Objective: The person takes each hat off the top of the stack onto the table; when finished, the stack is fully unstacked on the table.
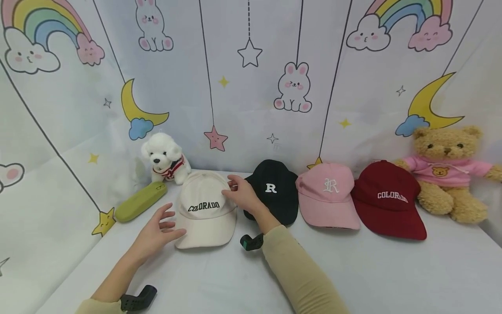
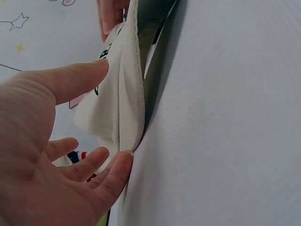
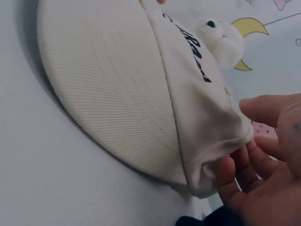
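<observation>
A cream cap (image 1: 205, 205) with COLORADO in dark letters lies on the white table, its brim towards me. At its left side is my left hand (image 1: 154, 235), thumb and fingers spread apart; in the left wrist view the fingertips (image 2: 123, 162) come right to the edge of the cap (image 2: 127, 89). My right hand (image 1: 245, 194) is at the crown's other side, in front of the black cap (image 1: 276, 187) marked R. Seen from the right wrist, the fingers (image 3: 228, 174) reach the lower side of the cream crown (image 3: 202, 117), with the thumb beside it.
Right of the black cap lie a pink cap (image 1: 327, 196) and a dark red cap (image 1: 386, 198). A teddy bear (image 1: 447, 170) sits at the far right. Behind the cream cap's left is a white plush dog (image 1: 164, 155), with a green case (image 1: 141, 202) nearby. A printed cloth (image 1: 251, 109) hangs behind.
</observation>
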`<control>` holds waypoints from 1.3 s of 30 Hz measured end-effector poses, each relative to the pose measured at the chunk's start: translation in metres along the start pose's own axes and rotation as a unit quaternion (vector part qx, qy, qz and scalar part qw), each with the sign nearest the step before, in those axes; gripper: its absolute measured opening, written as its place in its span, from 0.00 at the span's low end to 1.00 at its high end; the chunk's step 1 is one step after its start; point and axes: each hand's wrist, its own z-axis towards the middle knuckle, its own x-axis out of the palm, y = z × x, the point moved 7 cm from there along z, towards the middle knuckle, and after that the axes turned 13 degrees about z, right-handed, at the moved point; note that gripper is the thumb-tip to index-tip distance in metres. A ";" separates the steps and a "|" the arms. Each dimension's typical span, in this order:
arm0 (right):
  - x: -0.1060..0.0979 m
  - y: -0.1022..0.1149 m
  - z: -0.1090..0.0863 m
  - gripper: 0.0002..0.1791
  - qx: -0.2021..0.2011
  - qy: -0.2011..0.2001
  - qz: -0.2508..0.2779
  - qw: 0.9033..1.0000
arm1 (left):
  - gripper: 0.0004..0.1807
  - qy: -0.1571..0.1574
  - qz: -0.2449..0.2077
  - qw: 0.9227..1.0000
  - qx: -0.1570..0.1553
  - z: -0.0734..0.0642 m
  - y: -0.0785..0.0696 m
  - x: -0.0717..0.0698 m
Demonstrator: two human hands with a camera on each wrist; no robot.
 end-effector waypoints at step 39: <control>-0.006 0.050 -0.008 0.22 -0.059 0.030 -0.027 0.997 | 0.52 -0.019 0.020 0.999 -0.021 0.004 -0.007 0.000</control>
